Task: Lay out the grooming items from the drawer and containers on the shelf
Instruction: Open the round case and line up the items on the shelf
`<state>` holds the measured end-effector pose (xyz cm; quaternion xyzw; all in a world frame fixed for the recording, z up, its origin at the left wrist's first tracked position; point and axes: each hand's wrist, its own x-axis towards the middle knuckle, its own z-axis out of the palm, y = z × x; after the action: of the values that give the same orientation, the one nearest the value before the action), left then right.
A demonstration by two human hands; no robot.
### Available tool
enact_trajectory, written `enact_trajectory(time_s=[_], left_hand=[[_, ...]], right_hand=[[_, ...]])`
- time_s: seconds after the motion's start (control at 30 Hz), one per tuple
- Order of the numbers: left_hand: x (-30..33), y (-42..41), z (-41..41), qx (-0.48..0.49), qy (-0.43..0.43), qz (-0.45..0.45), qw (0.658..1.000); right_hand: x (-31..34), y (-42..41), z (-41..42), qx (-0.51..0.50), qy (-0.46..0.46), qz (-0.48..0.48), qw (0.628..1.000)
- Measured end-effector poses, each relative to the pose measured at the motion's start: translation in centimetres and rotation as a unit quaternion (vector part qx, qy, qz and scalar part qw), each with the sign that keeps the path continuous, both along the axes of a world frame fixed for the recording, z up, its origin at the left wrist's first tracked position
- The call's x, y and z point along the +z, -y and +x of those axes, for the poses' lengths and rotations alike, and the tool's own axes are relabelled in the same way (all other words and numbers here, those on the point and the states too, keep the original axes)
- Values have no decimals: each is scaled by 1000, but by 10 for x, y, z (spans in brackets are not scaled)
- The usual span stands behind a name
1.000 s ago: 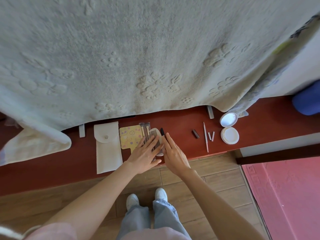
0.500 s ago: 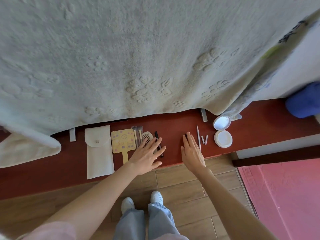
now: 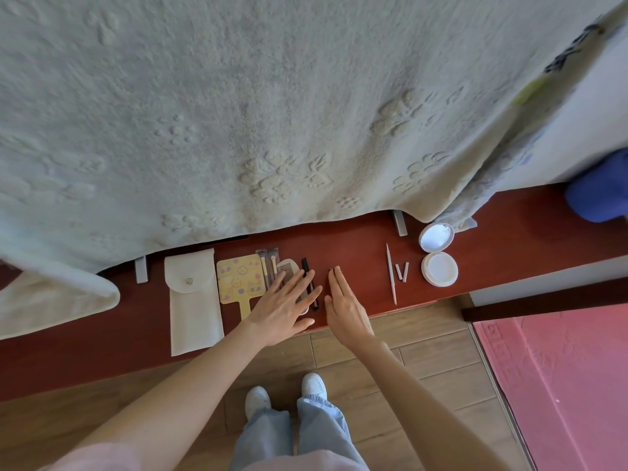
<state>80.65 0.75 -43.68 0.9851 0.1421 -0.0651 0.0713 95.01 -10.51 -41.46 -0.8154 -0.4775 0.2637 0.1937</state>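
Grooming items lie in a row on the dark red shelf (image 3: pixel 356 253). From left: a white snap pouch (image 3: pixel 193 300), a yellow hand mirror (image 3: pixel 240 278), two small brushes (image 3: pixel 267 258), a comb (image 3: pixel 288 268), a dark pencil (image 3: pixel 307 271), a thin pink tool (image 3: pixel 390 273), two small caps (image 3: pixel 402 271) and an open white compact (image 3: pixel 436 254). My left hand (image 3: pixel 285 305) lies flat with spread fingers over the comb and pencil. My right hand (image 3: pixel 345 307) lies flat on the shelf just right of the pencil, fingers straight and together; a small dark piece shows at its fingertips.
A pale embossed blanket (image 3: pixel 272 113) hangs over the back of the shelf. A blue object (image 3: pixel 598 188) sits at the far right of the shelf. Below are wooden floor boards, my white shoes (image 3: pixel 314 385) and a pink mat (image 3: pixel 557 379).
My right hand slid left from beside the thin pink tool to next to the pencil, taking the small dark piece along. My left hand has stayed on the comb.
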Motion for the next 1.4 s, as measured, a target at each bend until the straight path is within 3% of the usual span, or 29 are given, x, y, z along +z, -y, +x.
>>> enact_trajectory(time_s=[0.1,0.23,0.4,0.6,1.1,1.4], left_hand=[[0,0,-1,3,7,5,1000],[1,0,3,-1,12,0,1000],[0,2,6,-6,16,3,1000],[1,4,8,-9,26,5,1000],[1,6,8,-9,13,13,1000],[2,7,6,1,37,16,999]], right_hand=[[2,2,4,8,9,24,1000],[-1,11,32,-21,96,44,994],[-10,40,85,-50,213,-27,975],[-21,55,105,-23,203,-85,975],[-20,27,61,103,188,-44,976],[-21,19,55,98,192,0,977]])
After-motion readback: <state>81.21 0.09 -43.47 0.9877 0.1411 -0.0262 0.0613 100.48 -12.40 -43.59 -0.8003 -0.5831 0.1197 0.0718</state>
